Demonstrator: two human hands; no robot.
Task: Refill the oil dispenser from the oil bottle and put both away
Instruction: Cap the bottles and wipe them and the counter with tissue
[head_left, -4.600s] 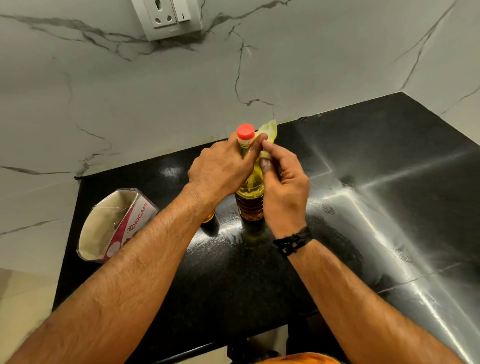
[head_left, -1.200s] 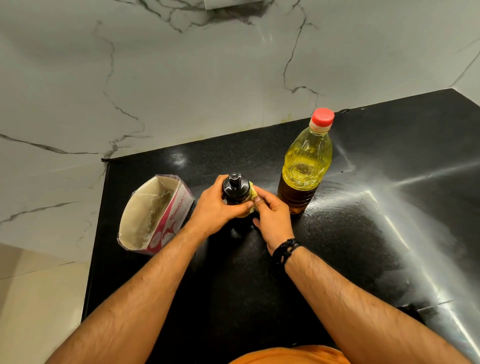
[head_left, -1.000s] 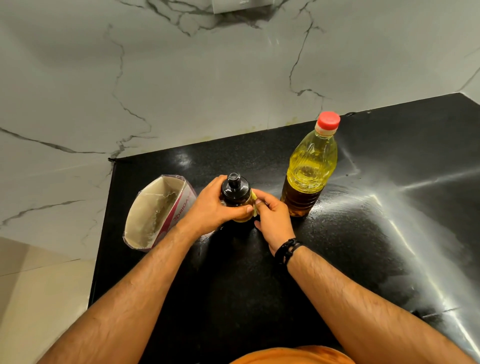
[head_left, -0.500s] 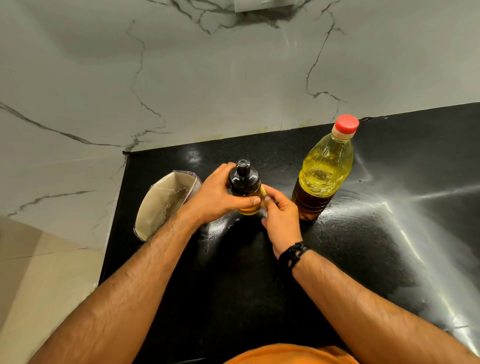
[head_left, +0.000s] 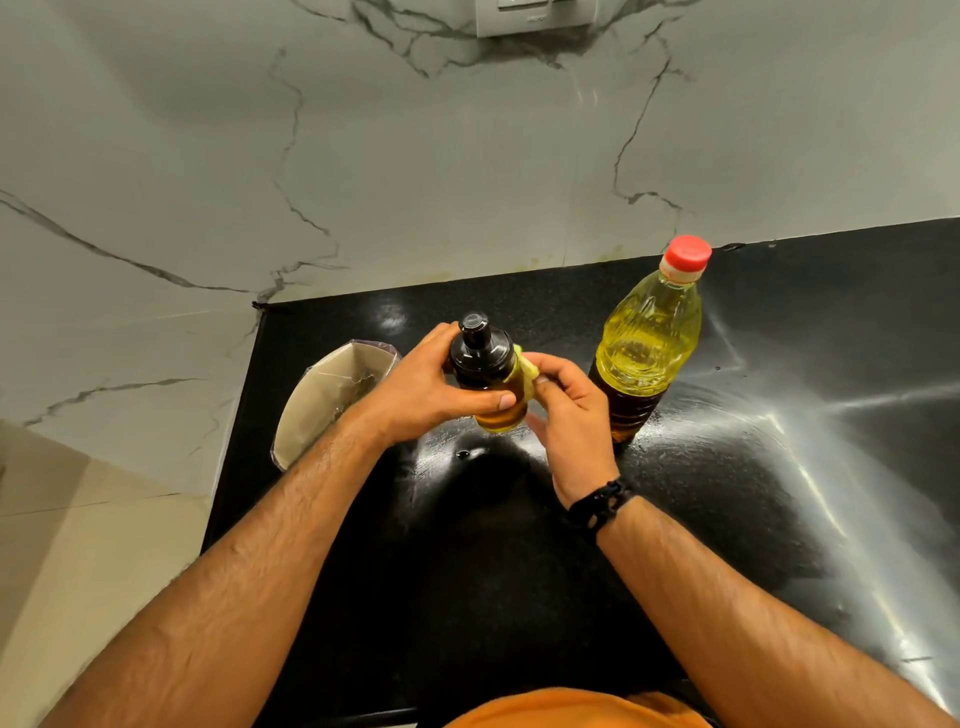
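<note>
Here the left hand (head_left: 431, 387) is clamped round the oil dispenser (head_left: 491, 371), fingers wrapped across its front and thumb behind, holding it upright with its long axis vertical and its base apparently just above the black counter (head_left: 519, 571). The right hand (head_left: 566, 410) sits at the dispenser's 3 o'clock, its fingertips pinched together on a small yellow cloth (head_left: 527, 371) pressed against the dispenser's side, so it looks to be wiping the glass. The dispenser carries a black pump cap (head_left: 478, 345), which is on, and amber oil shows in its lower part below the left thumb; how full it is cannot be told, since the hand covers most of the body. Outward at about 2 o'clock from the right hand, just beside it, stands the oil bottle (head_left: 649, 343), upright on the counter with its red cap (head_left: 688, 252) on, yellow oil filling the upper body and a darker band at the bottom. It lies nearer the right hand than the left, so I judge that hand best placed to take it once the cloth is set down. At 9 o'clock from the left hand an opened carton (head_left: 332, 400) leans on the counter's left edge, its contents unclear. Pouring seems done; putting away remains.
</note>
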